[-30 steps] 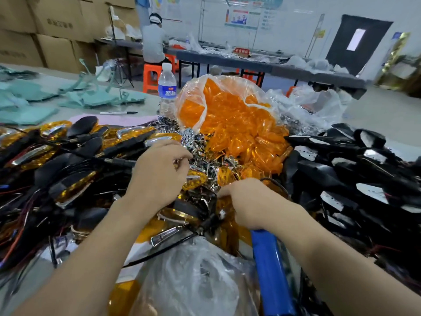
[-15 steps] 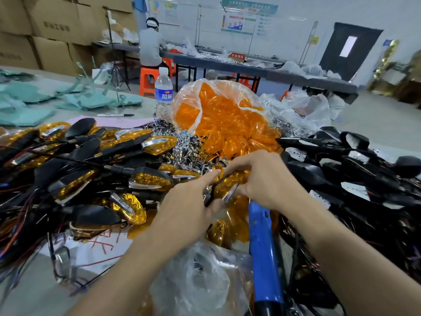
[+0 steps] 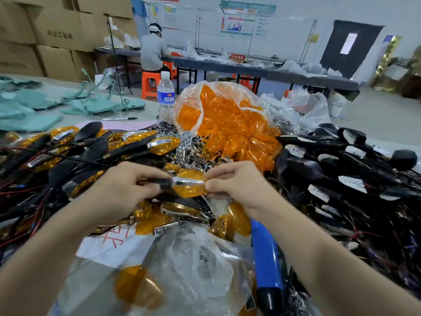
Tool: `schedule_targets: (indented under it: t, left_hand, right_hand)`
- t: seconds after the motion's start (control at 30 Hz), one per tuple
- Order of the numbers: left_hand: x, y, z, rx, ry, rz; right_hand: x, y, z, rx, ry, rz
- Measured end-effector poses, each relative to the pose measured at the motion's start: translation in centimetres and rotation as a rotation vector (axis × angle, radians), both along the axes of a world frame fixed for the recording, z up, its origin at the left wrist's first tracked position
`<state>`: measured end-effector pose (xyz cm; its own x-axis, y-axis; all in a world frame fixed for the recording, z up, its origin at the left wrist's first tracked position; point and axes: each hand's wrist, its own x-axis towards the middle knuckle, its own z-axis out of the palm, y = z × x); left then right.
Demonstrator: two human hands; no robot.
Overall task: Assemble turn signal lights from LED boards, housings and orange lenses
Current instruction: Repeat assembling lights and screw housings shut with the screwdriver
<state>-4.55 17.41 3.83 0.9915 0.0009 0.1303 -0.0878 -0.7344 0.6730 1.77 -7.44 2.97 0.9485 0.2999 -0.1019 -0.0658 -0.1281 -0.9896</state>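
Left hand (image 3: 123, 190): fingers curled round black stem end of turn signal (image 3: 186, 185).
Right hand (image 3: 237, 183): pinches its orange lens tip.
Location: above parts pile.
Unclear: seam blurred, fingertips partly hidden.

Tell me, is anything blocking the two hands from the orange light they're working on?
Nothing visible does. The left hand grips the turn signal light at its black end, and the right hand pinches its orange end, so both hands are directly on it.
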Motion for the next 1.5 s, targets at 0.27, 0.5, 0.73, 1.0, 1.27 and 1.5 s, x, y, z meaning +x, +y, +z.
schedule_targets:
  t: [0.27,0.5,0.73,1.0,1.27,1.5]
  left_hand:
    - [-1.4,2.9,-5.6,0.265,-0.269,0.436]
    - [-1.8,0.5,-7.5,0.363,-0.610,0.444]
    - [-2.3,-3.8,-6.6,0.144,-0.787,0.092]
    - [1.0,-12.3,-4.6,0.102,-0.404,-0.144]
    - [1.6,-11.5,-6.4,-0.186,-0.317,0.054]
    - [1.0,-11.4,-6.2,-0.334,-0.416,0.150]
  right_hand:
    - [3.3,0.4,-0.9,-1.083,-0.397,-0.064]
    - [3.0,0.8,-2.8,-1.392,-0.587,-0.067]
    - [1.9,-2.9,0.7,-0.730,-0.326,-0.130]
    - [-1.2,-5.1,1.4,-0.007,0.013,-0.083]
    - [-0.9,-5.9,0.1,0.175,0.036,-0.070]
    - [-2.8,-3.3,0.4,-0.916,-0.428,0.124]
